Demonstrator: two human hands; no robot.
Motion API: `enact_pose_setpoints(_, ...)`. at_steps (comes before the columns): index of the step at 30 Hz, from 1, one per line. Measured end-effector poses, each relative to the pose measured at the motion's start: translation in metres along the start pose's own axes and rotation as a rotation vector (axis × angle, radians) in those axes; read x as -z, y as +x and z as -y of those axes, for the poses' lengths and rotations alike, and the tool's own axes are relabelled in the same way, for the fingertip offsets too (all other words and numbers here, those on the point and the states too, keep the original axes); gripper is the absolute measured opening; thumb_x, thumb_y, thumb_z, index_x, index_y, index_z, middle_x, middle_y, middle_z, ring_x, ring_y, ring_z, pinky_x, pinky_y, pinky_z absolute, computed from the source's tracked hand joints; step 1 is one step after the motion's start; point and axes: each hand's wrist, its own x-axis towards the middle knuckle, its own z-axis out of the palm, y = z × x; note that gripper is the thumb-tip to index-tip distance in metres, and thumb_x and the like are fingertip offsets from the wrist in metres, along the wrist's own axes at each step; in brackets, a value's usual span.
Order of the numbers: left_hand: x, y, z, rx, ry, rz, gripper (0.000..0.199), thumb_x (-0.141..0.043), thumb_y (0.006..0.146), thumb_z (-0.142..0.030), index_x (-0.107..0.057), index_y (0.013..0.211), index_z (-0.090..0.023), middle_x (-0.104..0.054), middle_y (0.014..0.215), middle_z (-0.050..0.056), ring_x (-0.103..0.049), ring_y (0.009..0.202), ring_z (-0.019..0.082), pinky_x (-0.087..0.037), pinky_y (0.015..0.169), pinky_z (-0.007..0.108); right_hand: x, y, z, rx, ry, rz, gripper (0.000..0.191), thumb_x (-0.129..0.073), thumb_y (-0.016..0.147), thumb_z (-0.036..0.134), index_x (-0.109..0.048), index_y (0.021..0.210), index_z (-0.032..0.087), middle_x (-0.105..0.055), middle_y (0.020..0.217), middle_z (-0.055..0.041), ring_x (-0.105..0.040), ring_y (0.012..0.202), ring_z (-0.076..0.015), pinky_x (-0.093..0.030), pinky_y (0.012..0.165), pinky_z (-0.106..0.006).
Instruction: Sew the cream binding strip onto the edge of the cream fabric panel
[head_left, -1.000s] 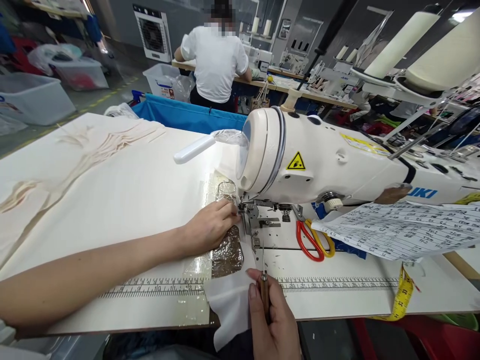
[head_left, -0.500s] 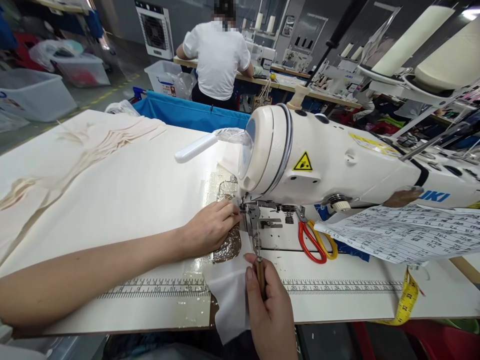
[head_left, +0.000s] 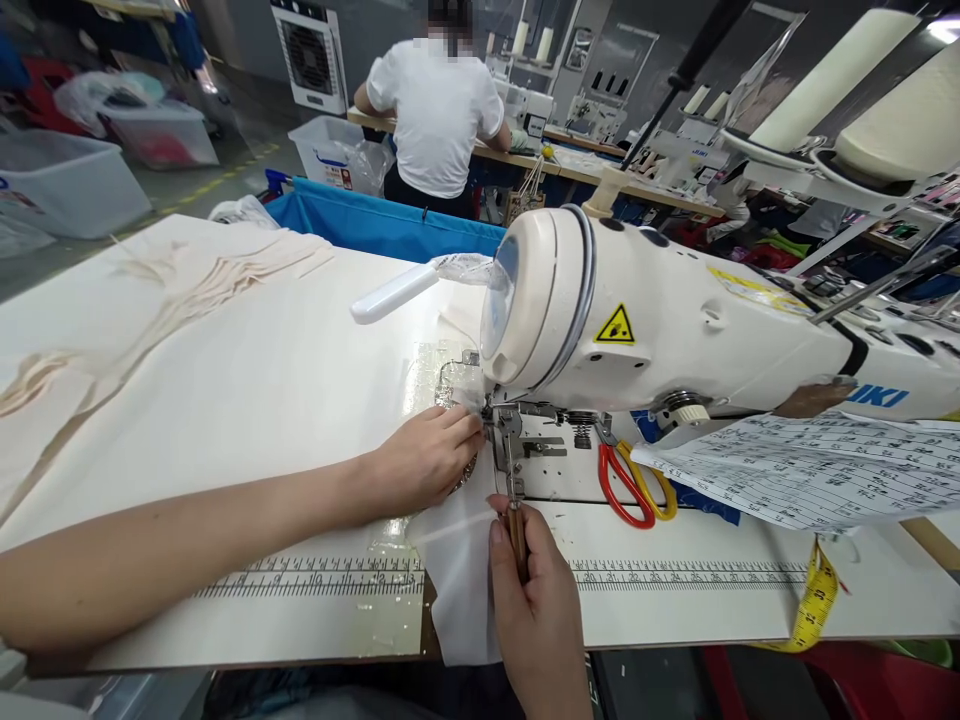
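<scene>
Apparently feeding white cloth (head_left: 459,590), reaching the near edge of the table (head_left: 285,635), into the sewing machine (head_left: 660,300). Pressing with left hand (head_left: 427,458); cannot tell if pinching. Clenching awl (head_left: 517,540) in right hand (head_left: 541,612). Probably calls next for flat, aligned cloth.

L arm reaches in from the side, L hand (head_left: 431,455) palm down, fingertips together; R hand (head_left: 534,600) low, thumb up, fingers curled.

Scissors (head_left: 619,490) beside printed paper (head_left: 817,467), a yellow tape measure (head_left: 815,597), a blue bin (head_left: 390,222), a person (head_left: 441,118) in white
</scene>
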Motion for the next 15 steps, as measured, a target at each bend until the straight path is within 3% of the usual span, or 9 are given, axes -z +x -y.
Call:
enact_pose_setpoints(9,-0.002,0.004,-0.005,0.117,-0.017,0.028,0.034,-0.034,0.1,-0.017,-0.066,0.105,-0.006,-0.061,0.111,0.017,-0.055,0.101,0.026,-0.049,0.083,0.04,0.001,-0.008,0.007,0.077,-0.069,-0.043,0.037,-0.046,0.097,0.049,-0.066,0.115,0.024,-0.074,0.116,-0.0062,-0.068,0.109,-0.0239,-0.053,0.082,-0.028)
enact_pose_setpoints(15,0.014,0.012,-0.012,0.199,-0.068,0.102,0.026,-0.049,0.093,-0.022,-0.066,0.101,-0.005,-0.06,0.108,0.018,-0.055,0.098,0.027,-0.049,0.079,0.04,0.001,-0.013,0.022,0.171,-0.178,-0.151,0.036,-0.048,0.096,0.051,-0.07,0.111,0.025,-0.077,0.105,-0.0077,-0.075,0.087,-0.0256,-0.057,0.066,-0.028)
